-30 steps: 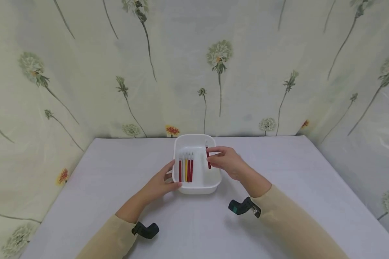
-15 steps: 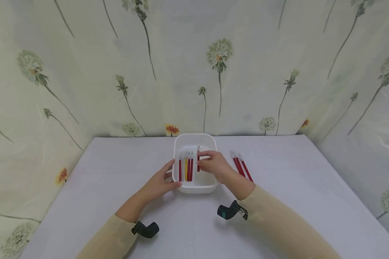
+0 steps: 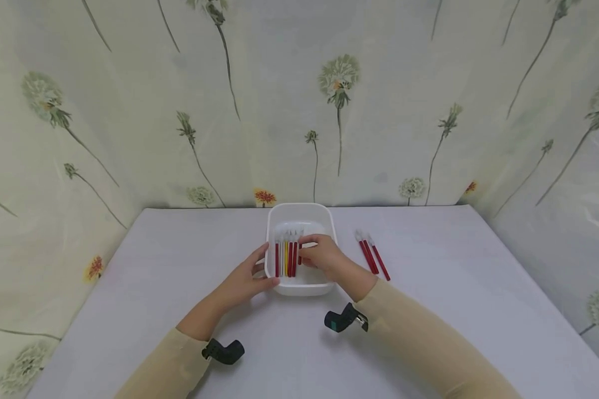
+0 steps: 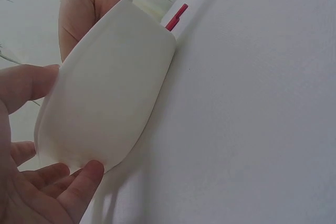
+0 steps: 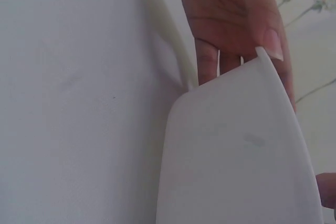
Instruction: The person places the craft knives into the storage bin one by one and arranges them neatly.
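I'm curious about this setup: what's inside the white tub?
A row of red, white and yellow sticks. Beside it, the right hand holds another red stick, hiding part of the tub floor.

From my head view I look across a smooth, white, flat-topped table [image 3: 189, 244] whose far edge runs up to a pale grey-green back wall [image 3: 274, 100] of glossy, slightly rippled sheeting. A matching printed left side wall [image 3: 10, 266] and a matching printed right side wall [image 3: 544, 221] angle in to meet it at the far corners. I see large, pale dandelion heads on thin stems [image 3: 339, 75] and small orange-yellow flowers [image 3: 265, 196] across the print. The light reaches me soft and dim, with blurred shadows on the tabletop.
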Demonstrator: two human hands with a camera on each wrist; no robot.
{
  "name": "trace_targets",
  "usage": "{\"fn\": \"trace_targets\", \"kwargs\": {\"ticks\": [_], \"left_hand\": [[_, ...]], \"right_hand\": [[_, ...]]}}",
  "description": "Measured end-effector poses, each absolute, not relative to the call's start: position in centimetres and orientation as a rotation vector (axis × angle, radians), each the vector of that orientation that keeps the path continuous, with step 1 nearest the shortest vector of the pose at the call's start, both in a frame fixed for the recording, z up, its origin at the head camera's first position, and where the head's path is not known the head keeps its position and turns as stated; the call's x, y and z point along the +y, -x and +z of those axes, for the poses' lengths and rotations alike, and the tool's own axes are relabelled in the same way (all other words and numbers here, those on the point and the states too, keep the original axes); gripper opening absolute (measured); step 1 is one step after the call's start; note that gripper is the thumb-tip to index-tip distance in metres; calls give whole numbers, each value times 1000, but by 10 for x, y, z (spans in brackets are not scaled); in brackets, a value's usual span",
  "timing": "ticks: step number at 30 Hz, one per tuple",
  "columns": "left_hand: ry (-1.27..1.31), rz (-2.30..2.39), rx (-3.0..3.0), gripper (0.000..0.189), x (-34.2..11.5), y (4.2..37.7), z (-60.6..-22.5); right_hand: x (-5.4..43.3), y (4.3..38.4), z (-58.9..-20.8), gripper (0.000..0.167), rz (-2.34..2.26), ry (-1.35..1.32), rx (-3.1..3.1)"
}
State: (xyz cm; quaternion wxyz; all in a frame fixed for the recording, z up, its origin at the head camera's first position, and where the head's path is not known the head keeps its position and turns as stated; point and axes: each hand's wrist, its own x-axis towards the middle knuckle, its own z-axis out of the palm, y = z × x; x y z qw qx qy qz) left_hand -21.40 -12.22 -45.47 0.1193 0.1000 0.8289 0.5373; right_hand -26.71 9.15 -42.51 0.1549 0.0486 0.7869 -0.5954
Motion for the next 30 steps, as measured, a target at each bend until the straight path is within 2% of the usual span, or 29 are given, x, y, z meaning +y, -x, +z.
{"fn": "trace_targets", "kwargs": {"ticks": [30], "left_hand": [[-281, 1560, 2436, 93, -124, 213, -455]], "right_hand": [[85, 280, -437, 37, -1553, -168, 2358]]}}
